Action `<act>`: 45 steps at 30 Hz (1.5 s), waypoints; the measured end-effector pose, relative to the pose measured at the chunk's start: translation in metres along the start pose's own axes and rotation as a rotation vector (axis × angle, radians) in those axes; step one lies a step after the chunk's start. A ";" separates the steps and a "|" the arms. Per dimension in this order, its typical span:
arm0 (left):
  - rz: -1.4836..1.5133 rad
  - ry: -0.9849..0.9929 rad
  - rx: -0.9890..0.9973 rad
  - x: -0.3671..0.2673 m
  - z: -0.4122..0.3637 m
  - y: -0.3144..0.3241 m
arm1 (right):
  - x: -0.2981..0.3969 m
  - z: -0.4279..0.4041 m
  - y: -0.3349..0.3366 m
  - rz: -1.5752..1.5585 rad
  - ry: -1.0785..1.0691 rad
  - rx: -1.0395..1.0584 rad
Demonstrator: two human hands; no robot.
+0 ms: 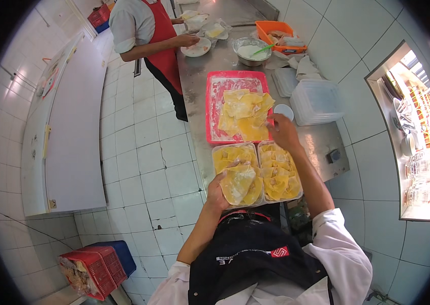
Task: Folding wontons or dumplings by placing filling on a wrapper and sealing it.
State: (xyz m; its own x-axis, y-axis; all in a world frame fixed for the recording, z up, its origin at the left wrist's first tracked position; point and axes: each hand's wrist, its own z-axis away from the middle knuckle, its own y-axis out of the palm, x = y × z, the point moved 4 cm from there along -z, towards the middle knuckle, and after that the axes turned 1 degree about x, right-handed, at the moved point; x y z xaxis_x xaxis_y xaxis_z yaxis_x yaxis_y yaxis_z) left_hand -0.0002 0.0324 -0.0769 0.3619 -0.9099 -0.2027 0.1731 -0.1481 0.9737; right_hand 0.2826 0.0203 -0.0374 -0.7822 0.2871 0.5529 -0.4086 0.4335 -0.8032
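My left hand point(217, 194) holds a flat yellow dough wrapper point(238, 183) dusted with flour. Under it stands a clear plastic container point(214, 155) of folded yellow dumplings point(234, 153); the wrapper and hand partly hide it. A second plastic container point(301, 192), filled with similar dumplings point(278, 177), stands alongside to the right. Beyond them lies a pink tray point(215, 82), its bottom floury, with overlapping yellow dough wrappers point(243, 106) on it. At the tray's near right edge is my right hand point(284, 131), fingers bent beside the wrappers; whether they pinch anything is unclear.
A round white container point(283, 111) and stacked clear plastic containers point(316, 103) stand right of the tray. Farther back are a metal bowl point(251, 59) of white powder and an orange basket point(262, 27). A person in a red apron point(163, 49) works at the steel table's point(196, 84) left edge.
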 end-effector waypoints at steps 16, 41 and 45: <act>-0.311 0.151 -0.552 -0.001 0.026 -0.031 | -0.064 0.005 0.009 0.250 0.079 -0.132; -0.726 -0.154 -0.376 -0.018 0.058 0.020 | 0.136 0.133 0.001 -0.228 -0.574 0.504; -0.713 -0.089 -0.396 -0.019 0.059 0.022 | 0.137 0.133 0.002 -0.399 -0.330 0.373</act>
State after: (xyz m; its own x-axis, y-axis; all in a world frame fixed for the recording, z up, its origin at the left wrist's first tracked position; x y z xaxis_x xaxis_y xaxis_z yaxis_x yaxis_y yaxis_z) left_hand -0.0573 0.0233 -0.0457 -0.0283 -0.6787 -0.7339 0.6507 -0.5699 0.5019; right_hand 0.1117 -0.0533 0.0074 -0.6152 -0.1391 0.7760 -0.7884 0.1088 -0.6055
